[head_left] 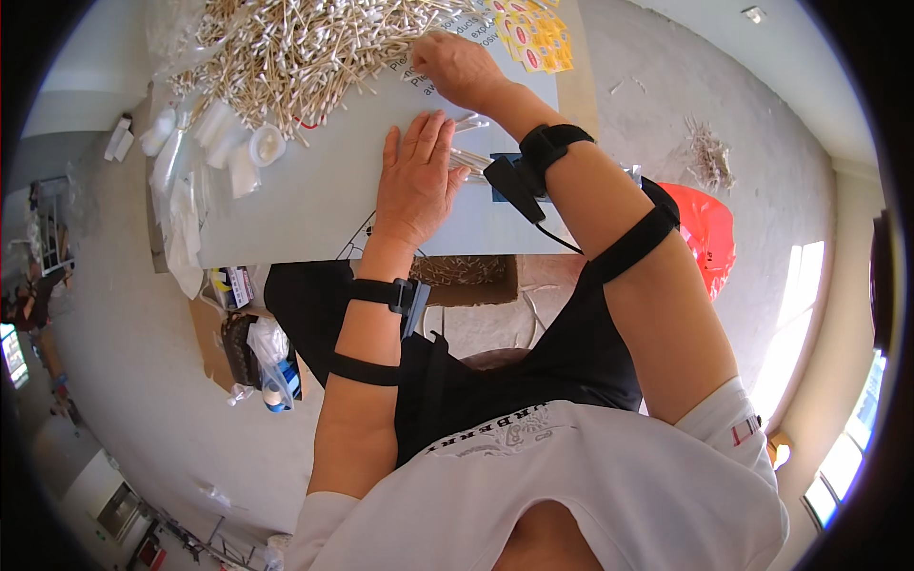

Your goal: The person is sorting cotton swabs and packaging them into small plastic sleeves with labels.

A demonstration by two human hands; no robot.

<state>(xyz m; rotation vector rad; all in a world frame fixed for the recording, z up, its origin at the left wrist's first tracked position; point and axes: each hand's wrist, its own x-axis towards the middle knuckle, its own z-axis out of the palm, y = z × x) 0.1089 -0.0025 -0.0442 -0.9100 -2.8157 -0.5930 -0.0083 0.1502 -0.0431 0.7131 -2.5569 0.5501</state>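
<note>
Toward the far edge of our table [305,214], let's pick cotton swabs [276,57] gently; left hand [417,179] flat, unclenched; right hand [459,71], grip unclear.

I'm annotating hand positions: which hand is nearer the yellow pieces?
Right: the right hand is left of the yellow pieces; the left hand is lower-left of them, farther away.

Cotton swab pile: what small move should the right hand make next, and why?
Probably the right hand should pinch a few swabs from the right edge of the cotton swab pile: its curled fingers are beside that edge, and the left hand lies next to a small swab bunch. Whether the right hand holds any is hidden.
</note>
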